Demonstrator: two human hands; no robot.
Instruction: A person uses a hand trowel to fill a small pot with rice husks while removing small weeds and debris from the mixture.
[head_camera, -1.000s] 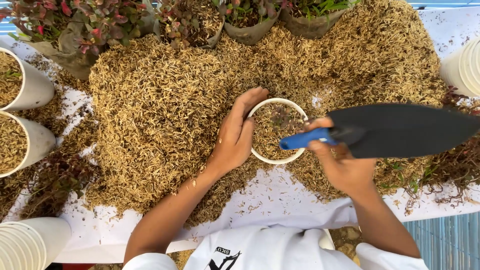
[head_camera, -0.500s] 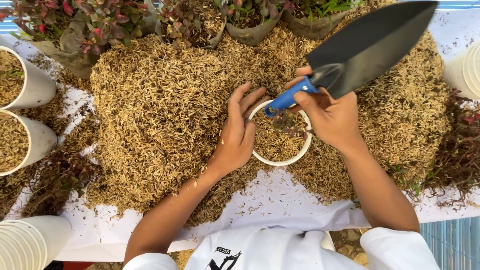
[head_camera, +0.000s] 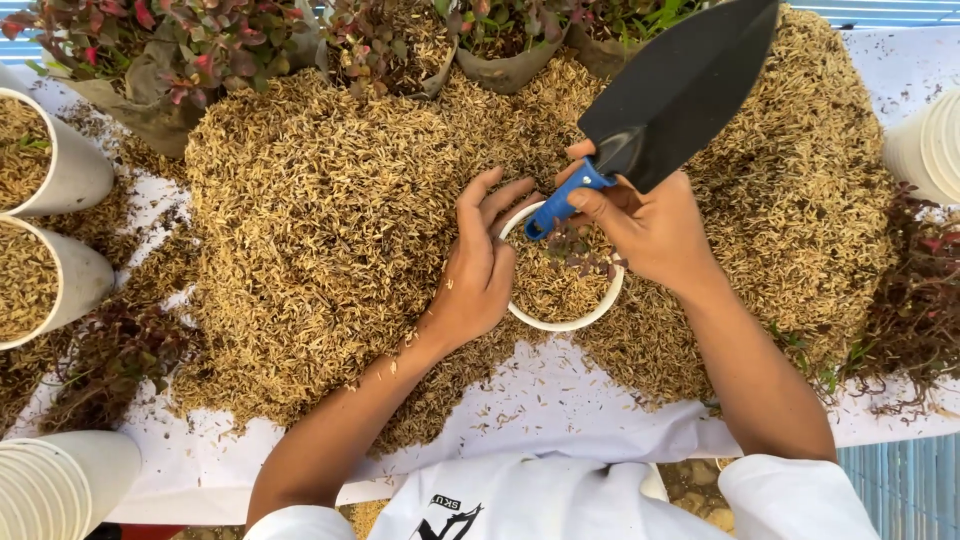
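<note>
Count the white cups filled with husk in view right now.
3: one cup at centre under both hands, and two cups at the left edge, upper and lower. Empty stacked cups aren't counted; others may lie out of frame.
</note>
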